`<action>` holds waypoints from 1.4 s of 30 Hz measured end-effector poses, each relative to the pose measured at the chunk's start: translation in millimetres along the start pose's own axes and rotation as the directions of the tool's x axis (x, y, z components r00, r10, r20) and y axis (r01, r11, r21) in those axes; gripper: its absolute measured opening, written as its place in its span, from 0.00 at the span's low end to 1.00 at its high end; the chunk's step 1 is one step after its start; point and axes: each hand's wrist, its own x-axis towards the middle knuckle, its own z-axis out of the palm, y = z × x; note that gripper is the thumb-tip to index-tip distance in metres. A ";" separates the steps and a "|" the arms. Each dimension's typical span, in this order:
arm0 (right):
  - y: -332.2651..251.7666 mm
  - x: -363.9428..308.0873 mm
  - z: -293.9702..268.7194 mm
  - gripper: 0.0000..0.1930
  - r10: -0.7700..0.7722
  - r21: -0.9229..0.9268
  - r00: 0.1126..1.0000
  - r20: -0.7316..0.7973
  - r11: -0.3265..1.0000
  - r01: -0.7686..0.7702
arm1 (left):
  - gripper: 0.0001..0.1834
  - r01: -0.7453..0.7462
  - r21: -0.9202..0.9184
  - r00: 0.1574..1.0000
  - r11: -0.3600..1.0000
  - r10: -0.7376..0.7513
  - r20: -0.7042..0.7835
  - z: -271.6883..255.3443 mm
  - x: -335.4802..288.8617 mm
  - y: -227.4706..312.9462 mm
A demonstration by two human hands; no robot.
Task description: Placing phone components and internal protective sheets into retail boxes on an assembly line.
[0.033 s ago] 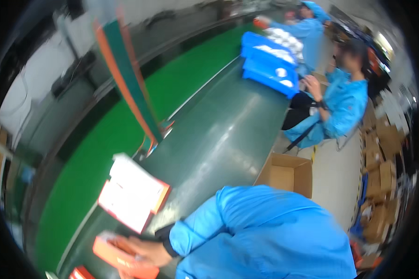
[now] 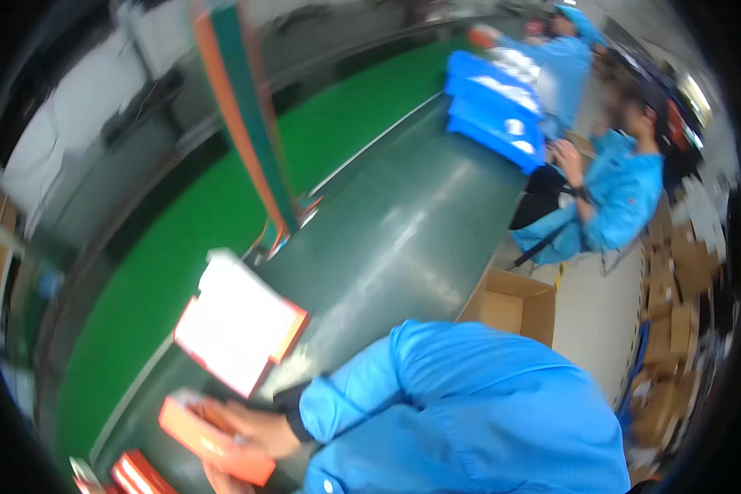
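Note:
An orange-red box [image 2: 210, 440] is held over the near part of the green bench, tilted, its upper side blurred. From the right, my right hand [image 2: 259, 428] comes out of a blue sleeve with a black cuff, its fingers closed over the top of this box. Below the box's near side, part of my left hand [image 2: 226, 480] grips its lower edge; the rest is cut off by the frame. Beyond my hands lies an opened white and orange carton [image 2: 239, 329] with its flap up. Another red box [image 2: 140, 472] rests at the lower left edge.
A green belt [image 2: 181, 239] runs along the far side of the bench [image 2: 395, 222]. An orange-edged post [image 2: 251, 123] rises there. Blue bins [image 2: 494, 115] with white items stand farther up, near two people in blue. An open cardboard box [image 2: 514, 305] stands beside the bench.
The whole view has shifted a little, so more of the red box at the lower left shows. Both hands still hold the orange-red box.

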 end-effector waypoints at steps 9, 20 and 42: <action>11.5 -1.1 -19.0 0.51 0.181 -0.170 0.983 0.029 0.970 -0.174 | 0.48 -0.121 -0.206 0.976 0.971 0.078 -0.202 35.8 -12.0 4.9; 6.6 0.5 -19.5 0.54 0.082 -0.186 0.985 -0.151 0.976 -0.110 | 0.36 -0.314 -0.450 0.906 0.836 0.122 -0.405 -11.7 -33.7 3.8; 3.8 -5.7 -11.9 0.57 0.094 -0.605 0.992 -0.090 0.786 -0.129 | 0.27 0.031 0.870 0.802 0.492 0.507 -0.315 33.9 -10.1 33.5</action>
